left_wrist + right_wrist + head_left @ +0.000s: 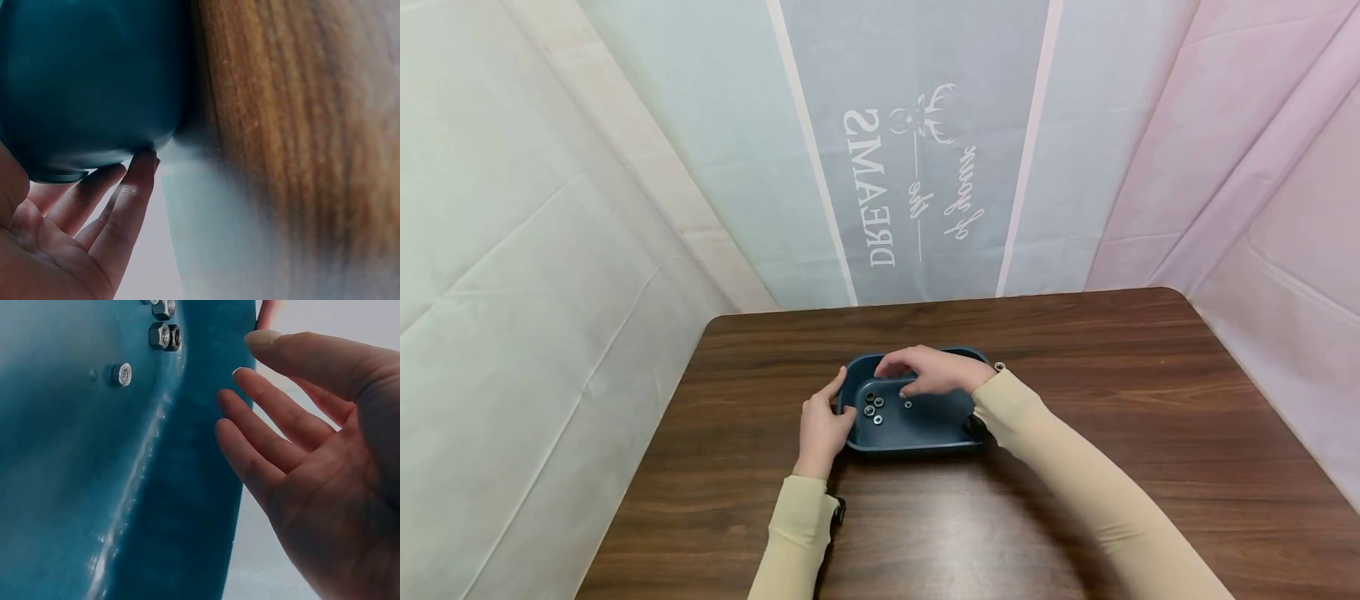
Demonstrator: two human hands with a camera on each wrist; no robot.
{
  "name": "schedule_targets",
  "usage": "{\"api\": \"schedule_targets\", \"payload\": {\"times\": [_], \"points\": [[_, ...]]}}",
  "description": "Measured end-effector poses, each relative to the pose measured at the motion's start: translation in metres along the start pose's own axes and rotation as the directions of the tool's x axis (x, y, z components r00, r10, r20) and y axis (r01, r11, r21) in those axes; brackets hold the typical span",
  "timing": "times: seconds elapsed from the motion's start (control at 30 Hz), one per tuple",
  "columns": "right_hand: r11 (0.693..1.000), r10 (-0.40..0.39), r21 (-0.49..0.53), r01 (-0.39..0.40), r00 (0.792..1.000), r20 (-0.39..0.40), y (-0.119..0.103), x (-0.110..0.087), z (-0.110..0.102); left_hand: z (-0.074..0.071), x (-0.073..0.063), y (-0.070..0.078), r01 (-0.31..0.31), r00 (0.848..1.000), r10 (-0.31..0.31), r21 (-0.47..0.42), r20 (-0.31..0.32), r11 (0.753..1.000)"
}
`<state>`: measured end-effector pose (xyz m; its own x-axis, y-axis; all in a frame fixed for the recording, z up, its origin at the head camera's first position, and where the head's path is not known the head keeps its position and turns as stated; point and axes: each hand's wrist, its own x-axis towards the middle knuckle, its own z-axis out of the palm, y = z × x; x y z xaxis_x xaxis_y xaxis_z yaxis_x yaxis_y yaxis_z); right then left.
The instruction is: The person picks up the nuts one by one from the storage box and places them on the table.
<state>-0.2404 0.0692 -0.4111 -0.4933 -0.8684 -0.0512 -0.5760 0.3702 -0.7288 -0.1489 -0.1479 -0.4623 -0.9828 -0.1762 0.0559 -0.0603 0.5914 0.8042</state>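
Observation:
A dark blue tray (917, 437) lies on the table, its left end held by my left hand (823, 425), thumb over the rim and fingers along the outer wall. In the left wrist view, fingertips (145, 159) press against the tray's outside. Several metal hex nuts (878, 402) cluster at the tray's left end, and a smaller nut (907, 405) sits apart from them. Over the tray hovers my right hand (928, 371), fingers loosely bent and nothing between them. The right wrist view shows its spread fingers (269, 434) beside the far wall, with nuts (159, 336) beyond.
Another nut (999, 367) shows just past the tray's right end, beside the right sleeve (1011, 400). The brown wooden table (1150, 417) extends around the tray. Pale fabric hangings (700, 167) stand behind the table and at both sides.

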Motion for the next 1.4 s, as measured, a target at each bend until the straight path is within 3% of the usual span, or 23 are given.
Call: {"api": "schedule_targets", "payload": {"times": [0.27,0.6,0.77,1.1,1.4], "points": [[1.000,0.017,-0.001,-0.017,1.000,0.015,0.001,0.001,-0.001,0.000,0.000,0.000,0.009,1.000,-0.009,-0.004,0.003,1.000],[0.999,0.000,0.043,-0.002,0.999,0.043,0.002,0.008,0.004,0.003,0.000,-0.002,-0.042,0.999,0.042,0.022,-0.027,0.999],[1.000,0.007,0.007,-0.008,0.998,0.064,0.005,0.014,0.009,0.003,0.000,-0.002,-0.033,0.999,0.034,0.018,-0.025,0.999],[0.994,0.097,-0.059,-0.092,0.991,0.088,0.007,0.021,0.019,0.002,0.000,-0.001,-0.025,1.000,0.025,0.021,-0.016,0.999],[0.992,0.106,-0.084,-0.096,0.987,0.120,0.006,0.024,0.025,0.003,-0.001,-0.002,-0.008,1.000,0.008,0.020,-0.007,1.000]]}}
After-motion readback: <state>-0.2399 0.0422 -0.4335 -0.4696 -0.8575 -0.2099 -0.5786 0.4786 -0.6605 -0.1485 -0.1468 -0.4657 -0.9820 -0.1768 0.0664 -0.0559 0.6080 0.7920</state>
